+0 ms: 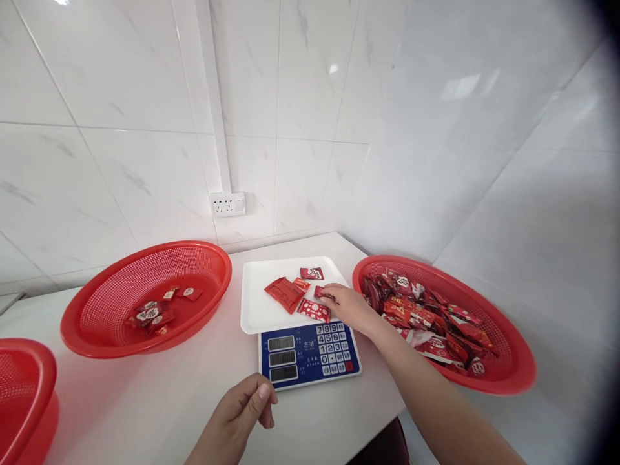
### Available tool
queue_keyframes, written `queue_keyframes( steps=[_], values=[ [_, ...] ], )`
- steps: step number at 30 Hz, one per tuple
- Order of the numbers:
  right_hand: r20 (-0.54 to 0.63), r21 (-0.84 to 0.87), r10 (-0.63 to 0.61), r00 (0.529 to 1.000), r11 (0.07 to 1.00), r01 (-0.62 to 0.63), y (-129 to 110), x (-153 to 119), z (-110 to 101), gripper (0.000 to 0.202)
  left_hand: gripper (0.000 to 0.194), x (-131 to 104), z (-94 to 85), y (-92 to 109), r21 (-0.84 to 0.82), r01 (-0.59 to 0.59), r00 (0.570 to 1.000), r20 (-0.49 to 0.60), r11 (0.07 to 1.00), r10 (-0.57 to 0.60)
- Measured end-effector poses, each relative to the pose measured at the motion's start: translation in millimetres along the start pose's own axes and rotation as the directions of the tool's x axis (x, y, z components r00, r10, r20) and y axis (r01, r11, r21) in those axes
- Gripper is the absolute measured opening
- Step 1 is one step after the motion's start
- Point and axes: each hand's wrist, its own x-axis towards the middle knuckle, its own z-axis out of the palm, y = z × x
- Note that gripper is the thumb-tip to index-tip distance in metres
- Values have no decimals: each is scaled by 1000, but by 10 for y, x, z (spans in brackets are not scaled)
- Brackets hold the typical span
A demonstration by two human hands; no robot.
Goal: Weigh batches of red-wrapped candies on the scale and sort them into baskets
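A white tray [254, 297] tops a blue scale [310, 355] with lit number panels and a keypad. Several red packets lie on the tray, among them a large plain one [284, 294], a dotted one [314, 310] and one with white print [311, 274]. My right hand [345, 306] reaches over the tray's right side, its fingertips closed on a small red packet [320, 292]. In front of the scale's lower left corner, my left hand [247, 403] is curled with thumb against fingers; whatever it may hold is hidden.
Right of the scale stands a red basket [526, 371] full of red packets. A second red basket [77, 329] at the left holds a small pile of packets. Part of another red basket [43, 387] shows at the left edge. A tiled wall rises behind.
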Motion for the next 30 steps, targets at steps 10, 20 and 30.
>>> queue_keyframes(
  steps=[10, 20, 30],
  values=[
    [-17, -79, 87, 996, 993, -88, -22, 105, 1, 28, 43, 8, 17, -20, 5, 0, 1000, -1, 1000, 0],
    [-34, -114, 118, 992, 986, -121, -32, 92, -3, 20, 43, -4, -11, -20, -1, -11, 1000, -3, 1000, 11],
    [-19, -59, 15, 1000, 998, -16, -86, 373, 33, 37, 42, -21, 5, 1, -14, -9, 1000, -11, 1000, 9]
  ],
)
